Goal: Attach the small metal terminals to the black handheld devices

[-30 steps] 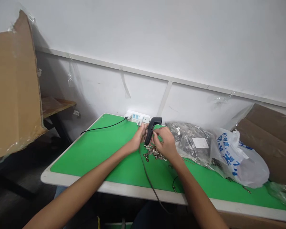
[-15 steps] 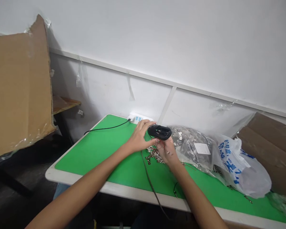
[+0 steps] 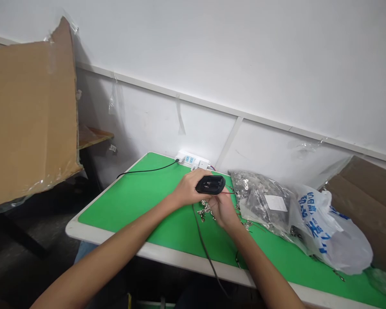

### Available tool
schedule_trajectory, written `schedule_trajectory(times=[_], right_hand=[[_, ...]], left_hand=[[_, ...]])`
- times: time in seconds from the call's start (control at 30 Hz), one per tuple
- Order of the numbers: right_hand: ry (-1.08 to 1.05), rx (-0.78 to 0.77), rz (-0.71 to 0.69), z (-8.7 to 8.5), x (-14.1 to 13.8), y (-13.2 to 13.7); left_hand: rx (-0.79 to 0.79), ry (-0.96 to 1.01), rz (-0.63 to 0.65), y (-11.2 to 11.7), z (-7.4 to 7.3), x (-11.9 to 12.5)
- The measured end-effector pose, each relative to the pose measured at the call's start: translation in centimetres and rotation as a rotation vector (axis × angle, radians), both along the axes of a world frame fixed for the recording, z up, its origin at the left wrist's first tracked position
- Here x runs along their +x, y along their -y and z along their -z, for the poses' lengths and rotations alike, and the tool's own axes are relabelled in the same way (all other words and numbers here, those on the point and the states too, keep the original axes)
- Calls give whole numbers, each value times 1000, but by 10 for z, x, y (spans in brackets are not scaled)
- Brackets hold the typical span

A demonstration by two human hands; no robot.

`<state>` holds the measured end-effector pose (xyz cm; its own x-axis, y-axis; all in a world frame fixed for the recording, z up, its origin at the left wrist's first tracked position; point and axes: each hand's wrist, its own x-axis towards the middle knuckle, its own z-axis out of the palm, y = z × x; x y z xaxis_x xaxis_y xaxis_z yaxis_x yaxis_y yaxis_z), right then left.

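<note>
My left hand (image 3: 189, 188) is closed around a black oval plastic casing (image 3: 211, 184) with a hollow in its upturned face. I cannot tell exactly what device it is. My right hand (image 3: 224, 208) is just below and to the right of the casing, with its fingers curled in under it. Whether those fingertips grip a small part or the casing's edge is hidden. A thin red wire (image 3: 227, 192) shows beside the casing, above the right hand. Small metal pieces (image 3: 204, 211) lie on the green tabletop (image 3: 128, 201) beneath the hands.
A white power strip (image 3: 189, 159) with a black cord stands by the wall. To the right lie a clear bag of metal parts (image 3: 260, 195), a white plastic bag (image 3: 334, 236) and brown cardboard (image 3: 363, 193). A dark cable (image 3: 202, 240) hangs over the table's front edge.
The casing has come slightly left and down and is turned to a different angle in my left hand. The red wire now shows beside it. The whole view has shifted slightly.
</note>
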<state>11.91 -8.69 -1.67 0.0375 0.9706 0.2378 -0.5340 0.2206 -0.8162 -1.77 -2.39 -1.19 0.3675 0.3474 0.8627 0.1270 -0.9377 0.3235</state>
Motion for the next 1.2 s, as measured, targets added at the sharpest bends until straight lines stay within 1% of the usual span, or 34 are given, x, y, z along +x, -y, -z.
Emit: schedule_trajectory(times=[0.1, 0.2, 0.37, 0.47, 0.6, 0.73, 0.93, 1.2], right_hand=[[-11, 5, 8, 1, -1, 1], [21, 6, 19, 2, -1, 1], [77, -1, 27, 1, 0, -1], [89, 30, 23, -2, 1, 0], [123, 40, -25, -4, 3, 3], [151, 39, 4, -5, 4, 5], [79, 26, 6, -4, -2, 8], [103, 18, -38, -9, 1, 9]], left_hand=[[1, 23, -7, 2, 0, 1], [3, 27, -26, 3, 1, 1], [66, 32, -54, 2, -2, 1], [67, 46, -34, 3, -3, 1], [53, 83, -9, 6, -3, 1], [86, 91, 4, 7, -3, 0], [96, 64, -16, 7, -2, 0], [158, 27, 17, 5, -5, -4]])
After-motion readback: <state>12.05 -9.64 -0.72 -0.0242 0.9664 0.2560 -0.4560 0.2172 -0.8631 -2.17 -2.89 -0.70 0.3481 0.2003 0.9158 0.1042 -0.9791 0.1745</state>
